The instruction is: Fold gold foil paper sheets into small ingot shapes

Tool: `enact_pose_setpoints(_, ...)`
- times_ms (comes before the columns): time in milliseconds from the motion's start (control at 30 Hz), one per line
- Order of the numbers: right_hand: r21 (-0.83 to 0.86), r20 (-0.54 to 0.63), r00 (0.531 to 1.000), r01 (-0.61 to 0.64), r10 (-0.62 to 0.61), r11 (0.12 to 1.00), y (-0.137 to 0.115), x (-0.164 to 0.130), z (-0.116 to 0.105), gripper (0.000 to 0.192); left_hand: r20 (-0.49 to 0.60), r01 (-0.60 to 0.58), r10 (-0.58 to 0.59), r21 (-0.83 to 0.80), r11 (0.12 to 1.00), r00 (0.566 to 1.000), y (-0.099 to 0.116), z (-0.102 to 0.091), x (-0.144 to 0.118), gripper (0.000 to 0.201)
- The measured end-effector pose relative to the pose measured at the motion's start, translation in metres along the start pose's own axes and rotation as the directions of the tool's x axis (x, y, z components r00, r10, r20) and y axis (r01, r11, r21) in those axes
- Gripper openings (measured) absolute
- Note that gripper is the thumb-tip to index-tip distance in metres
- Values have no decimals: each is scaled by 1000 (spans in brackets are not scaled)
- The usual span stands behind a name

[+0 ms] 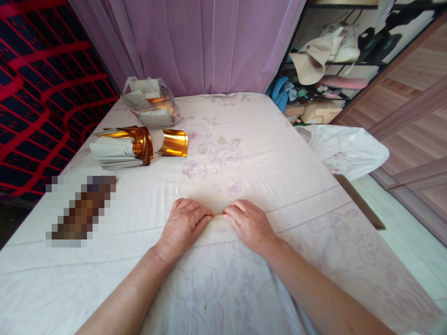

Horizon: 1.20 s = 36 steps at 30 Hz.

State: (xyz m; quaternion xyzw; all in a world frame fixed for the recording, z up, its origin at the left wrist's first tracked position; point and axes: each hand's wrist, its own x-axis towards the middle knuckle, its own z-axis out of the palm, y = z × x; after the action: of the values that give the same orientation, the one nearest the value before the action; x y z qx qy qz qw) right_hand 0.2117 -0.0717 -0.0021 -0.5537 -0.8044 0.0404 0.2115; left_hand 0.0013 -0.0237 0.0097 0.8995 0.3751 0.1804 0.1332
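Note:
Both hands are pinched close together over the middle of the floral cloth point(216, 274), with thumbs against fingertips. My left hand point(188, 218) and my right hand point(249, 225) each hold one end of a thin, pale strip point(218, 215), which may be a piece of paper seen edge-on. Only a short stretch of it shows between the fingertips; the fingers cover the rest. Farther off to the left lies a fanned stack of gold foil paper point(117, 153), grey-white on its back. A single curled gold foil sheet point(174, 143) rests just right of that stack.
Behind the stack sits a clear plastic bag point(150, 102) with more foil paper inside. A pixelated patch point(84, 209) hides something at left. A purple curtain point(195, 46) hangs at the back. Shelves point(331, 60) and a white plastic bag point(349, 149) stand beyond the right edge.

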Motion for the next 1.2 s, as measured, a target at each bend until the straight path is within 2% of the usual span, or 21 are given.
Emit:
enact_pose_setpoints(267,4,-15,999,-38,38,999,1,1,4,24,39,50,-50,8,999,998,5,-4,1,22)
enact_pose_setpoints(500,-96,-8,997,-83,82,992,-6,2,2,23,107,160,-168,79,984,980,17,-8,3,24)
enact_pose_setpoints(667,-152,2,993,-116,117,982,-10,4,1,21,94,180,-196,156,971,976,23,-6,4,28)
enact_pose_setpoints(900,-111,48,989,-133,139,985,-12,6,-3,20,83,199,-212,142,970,974,24,-7,4,32)
enact_pose_setpoints(1200,-100,-23,984,-180,178,979,-10,7,1,24,29,224,-240,261,939,970,28,-4,6,32)
